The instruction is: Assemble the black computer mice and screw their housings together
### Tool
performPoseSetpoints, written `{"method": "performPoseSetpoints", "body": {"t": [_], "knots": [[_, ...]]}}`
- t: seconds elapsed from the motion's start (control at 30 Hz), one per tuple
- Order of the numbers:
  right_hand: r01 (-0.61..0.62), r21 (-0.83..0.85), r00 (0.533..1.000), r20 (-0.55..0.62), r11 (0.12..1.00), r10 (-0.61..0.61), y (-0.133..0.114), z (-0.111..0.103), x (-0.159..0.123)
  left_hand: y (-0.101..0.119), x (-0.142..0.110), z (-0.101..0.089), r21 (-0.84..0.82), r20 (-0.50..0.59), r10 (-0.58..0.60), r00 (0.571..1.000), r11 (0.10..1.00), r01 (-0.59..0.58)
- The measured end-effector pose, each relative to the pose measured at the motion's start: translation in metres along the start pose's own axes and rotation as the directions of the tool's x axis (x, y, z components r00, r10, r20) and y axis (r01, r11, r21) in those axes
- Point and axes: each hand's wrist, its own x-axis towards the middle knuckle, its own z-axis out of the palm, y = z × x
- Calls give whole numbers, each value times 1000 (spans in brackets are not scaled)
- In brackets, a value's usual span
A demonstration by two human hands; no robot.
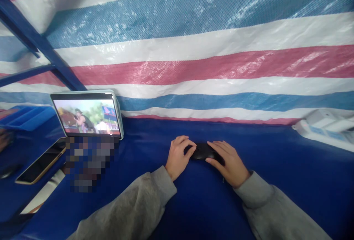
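Note:
A small black rounded object (202, 151), like a computer mouse, lies on the blue table cover (276, 181). My left hand (178, 157) curls around its left end, fingers touching it. My right hand (228, 162) covers its right side, fingers laid over the top. Both sleeves are grey. Much of the object is hidden under my fingers.
A tablet (87, 114) playing a video leans against the striped tarp wall (210, 48) at the left. A phone (40, 166) with a dark screen lies further left beside a blurred patch. A blue tray (24, 116) sits at far left; white boxes (326, 125) at far right.

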Motion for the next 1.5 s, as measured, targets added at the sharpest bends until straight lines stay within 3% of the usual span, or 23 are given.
{"method": "performPoseSetpoints", "body": {"t": [0.23, 0.57, 1.0, 1.13, 1.3, 1.5], "knots": [[-13, -7, 1000, 24, 1000, 13, -1, -2, 0, 4, -2, -1, -4, 19, 51, 999, 999, -51], [13, 0, 998, 61, 1000, -13, 4, -4, -2, 0, -2, -4, -49, 259, 127, 957, 992, -118], [-45, 50, 999, -3, 998, 45, 1, -9, 2, 2, -1, -2, -34, 271, 158, 949, 987, -155], [-117, 51, 992, -45, 992, 119, 2, -11, 5, 3, -2, -3, -29, 241, 140, 960, 990, -137], [-175, 61, 975, -126, 983, 182, 3, -11, 7, 1, 4, -2, -36, 109, 65, 992, 997, -61], [-246, 120, 947, -183, 962, 265, 2, -11, 10, -4, 12, 0, -18, 14, 17, 1000, 1000, -17]]}}
